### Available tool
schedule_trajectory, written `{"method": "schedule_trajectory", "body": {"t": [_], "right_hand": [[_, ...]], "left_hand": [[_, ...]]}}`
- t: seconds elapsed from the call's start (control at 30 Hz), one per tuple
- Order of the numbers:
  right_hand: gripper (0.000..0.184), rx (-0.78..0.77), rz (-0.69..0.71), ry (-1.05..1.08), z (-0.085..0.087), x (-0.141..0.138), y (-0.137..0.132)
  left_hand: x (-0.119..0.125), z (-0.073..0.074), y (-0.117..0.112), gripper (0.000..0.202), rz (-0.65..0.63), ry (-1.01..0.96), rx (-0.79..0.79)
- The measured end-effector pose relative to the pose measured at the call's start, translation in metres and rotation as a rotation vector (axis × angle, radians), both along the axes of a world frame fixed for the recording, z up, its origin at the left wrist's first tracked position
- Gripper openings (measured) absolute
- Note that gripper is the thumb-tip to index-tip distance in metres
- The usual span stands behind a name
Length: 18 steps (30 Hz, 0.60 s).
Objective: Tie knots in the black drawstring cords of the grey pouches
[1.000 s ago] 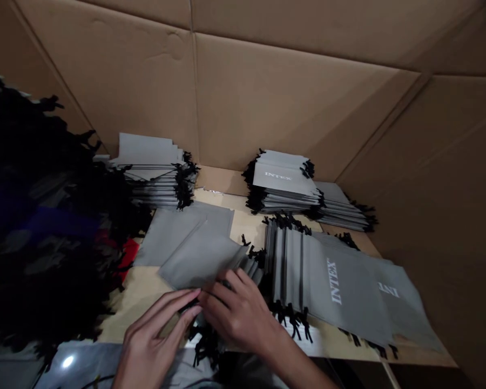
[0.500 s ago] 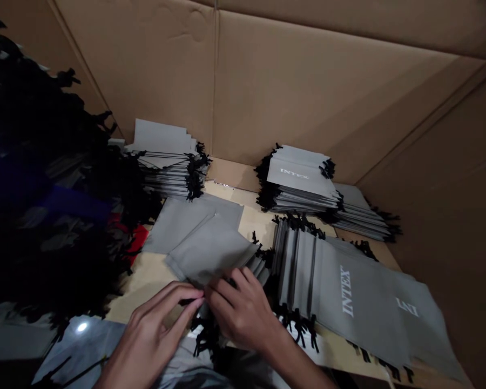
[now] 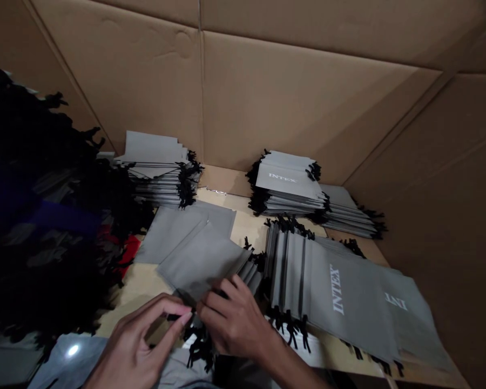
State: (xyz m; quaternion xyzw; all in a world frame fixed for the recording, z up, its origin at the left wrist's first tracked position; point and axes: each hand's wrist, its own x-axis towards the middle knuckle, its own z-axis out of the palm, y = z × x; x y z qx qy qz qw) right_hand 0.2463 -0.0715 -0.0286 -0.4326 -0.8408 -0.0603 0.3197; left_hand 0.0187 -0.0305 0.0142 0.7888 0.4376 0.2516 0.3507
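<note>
At the near edge of the table, my left hand pinches a black drawstring cord between thumb and forefinger. My right hand is curled closed right beside it, at the lower corner of a grey fabric drawstring pouch; its fingertips are partly hidden, and it seems to grip the same cord. Below both hands hangs a bunch of knotted black cord ends. Under the pouch lie more flat grey pouches.
Right of my hands, a fanned row of grey INTEX pouches covers the table. Pouch stacks stand at the back left and back right. A dark heap of corded pouches rises at left. Cardboard walls enclose the table.
The view has shifted, so everything sits slightly further left and mostly lower. My left hand's thumb and finger have a wider gap behind the pinch, with more black cord showing.
</note>
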Motion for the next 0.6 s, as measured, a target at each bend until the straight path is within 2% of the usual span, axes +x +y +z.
{"method": "schedule_trajectory", "body": {"t": [0.23, 0.4, 0.5, 0.6], "right_hand": [[0.012, 0.079, -0.03, 0.035, 0.003, -0.002, -0.003], [0.006, 0.066, -0.085, 0.037, -0.001, -0.004, -0.005], [0.004, 0.058, -0.112, 0.006, -0.004, -0.005, -0.008], [0.013, 0.023, -0.116, 0.01, -0.005, -0.007, -0.011]], "left_hand": [[0.001, 0.007, 0.006, 0.023, -0.001, 0.006, 0.139], [0.001, 0.009, 0.01, 0.021, -0.011, 0.016, 0.221], [0.001, 0.01, 0.011, 0.018, 0.021, 0.018, 0.191], [0.001, 0.012, 0.008, 0.021, 0.074, -0.013, 0.093]]}}
